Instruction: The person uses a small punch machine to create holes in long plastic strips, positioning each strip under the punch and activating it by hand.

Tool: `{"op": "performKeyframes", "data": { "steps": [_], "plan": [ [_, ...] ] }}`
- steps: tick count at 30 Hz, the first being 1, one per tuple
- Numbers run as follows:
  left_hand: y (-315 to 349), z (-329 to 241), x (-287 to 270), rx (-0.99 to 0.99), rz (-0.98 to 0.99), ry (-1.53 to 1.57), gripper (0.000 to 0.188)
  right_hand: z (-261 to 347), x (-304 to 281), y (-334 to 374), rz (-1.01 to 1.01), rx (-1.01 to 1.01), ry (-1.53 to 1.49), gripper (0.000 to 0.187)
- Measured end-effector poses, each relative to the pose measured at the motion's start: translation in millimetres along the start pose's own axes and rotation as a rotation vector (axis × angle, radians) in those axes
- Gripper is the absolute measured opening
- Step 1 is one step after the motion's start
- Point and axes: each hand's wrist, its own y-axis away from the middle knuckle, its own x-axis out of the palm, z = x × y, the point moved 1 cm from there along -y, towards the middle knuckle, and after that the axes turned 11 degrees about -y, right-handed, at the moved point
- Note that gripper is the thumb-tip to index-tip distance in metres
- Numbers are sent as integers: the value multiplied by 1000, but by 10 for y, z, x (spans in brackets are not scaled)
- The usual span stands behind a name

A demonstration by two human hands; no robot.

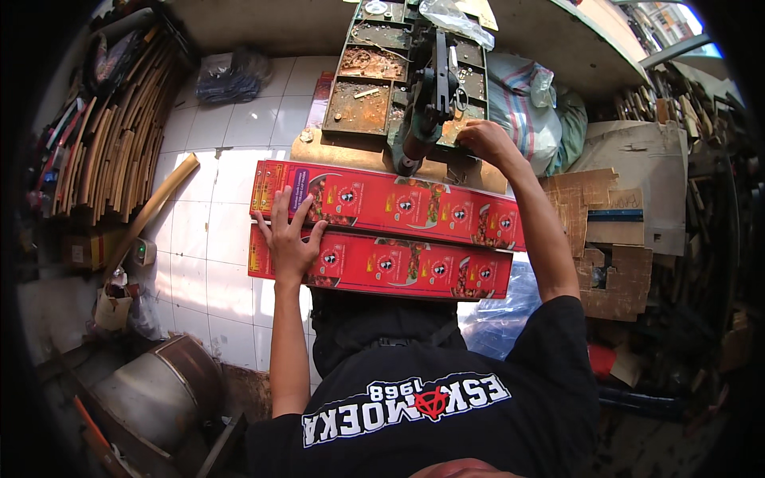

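Two long red printed cardboard boxes [369, 197] lie one beyond the other in front of my body, slightly tilted, with a narrow dark gap between them. Across their left part rests my left hand [291, 243], its fingers spread flat over the far box and the palm on the near box [446, 271]. Just beyond stands a dark bench press [437, 88] with a cylindrical lower arm. My right hand [484, 142] is at the near right compartment of the divided metal tray [392, 99], its fingers bent together; their tips and anything between them are hidden.
Small loose parts and debris lie in the tray. Right of it are a striped woven sack [522, 111] and cardboard sheets [586, 207]. At left, flat cardboard [119, 151] is stacked upright, near a long tube [155, 203]. A metal drum [163, 390] stands at lower left.
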Motion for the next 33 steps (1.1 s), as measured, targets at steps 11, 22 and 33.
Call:
{"op": "performKeyframes", "data": {
  "steps": [11,22,33],
  "plan": [
    [6,3,-16,3,1,-3,54,-86,74,11,-173,85,-140,14],
    [8,4,5,7,-1,-9,53,-47,143,204,-428,397,-1058,18],
    [20,13,-12,10,-14,7,52,727,375,395,-318,278,-1732,21]
  ]
}}
